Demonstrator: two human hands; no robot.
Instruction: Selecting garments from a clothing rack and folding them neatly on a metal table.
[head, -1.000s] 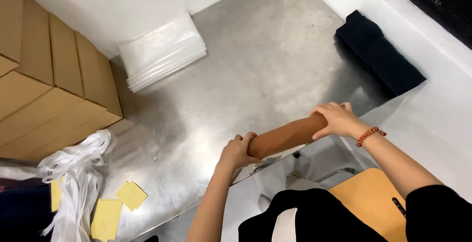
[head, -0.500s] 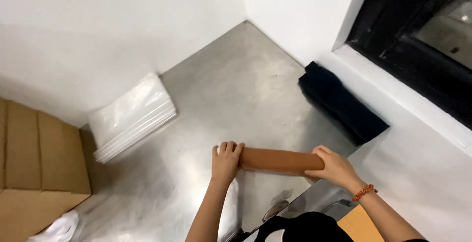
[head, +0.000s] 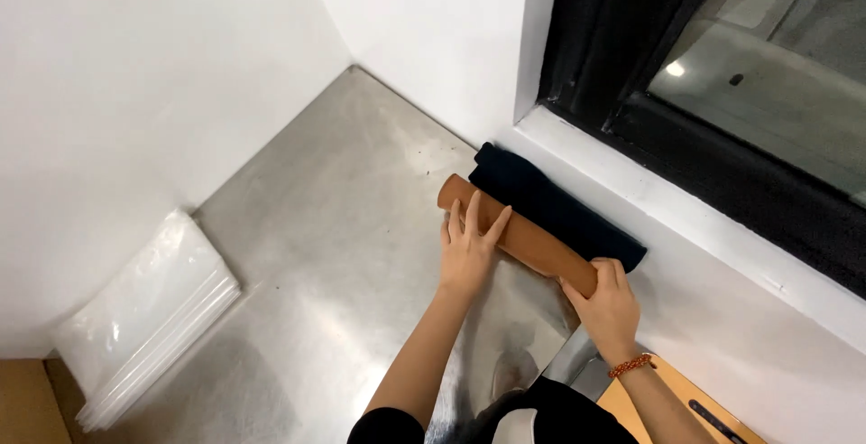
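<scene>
A brown rolled cloth (head: 528,238) lies on the steel table (head: 316,254), pressed against a dark navy rolled cloth (head: 555,205) that rests along the white wall. My left hand (head: 469,245) lies flat on the brown roll near its far end, fingers spread. My right hand (head: 609,304) grips the near end of the same roll; a beaded bracelet (head: 631,365) circles that wrist.
A stack of clear plastic bags (head: 144,318) lies at the left of the table. A black-framed window (head: 722,92) sits above a white sill (head: 704,227) on the right. A tan board (head: 686,408) shows at the bottom right.
Both hands have carried the brown roll away from the near edge to the far right and set it down against the navy roll. The view has swung right, away from the cardboard boxes.
</scene>
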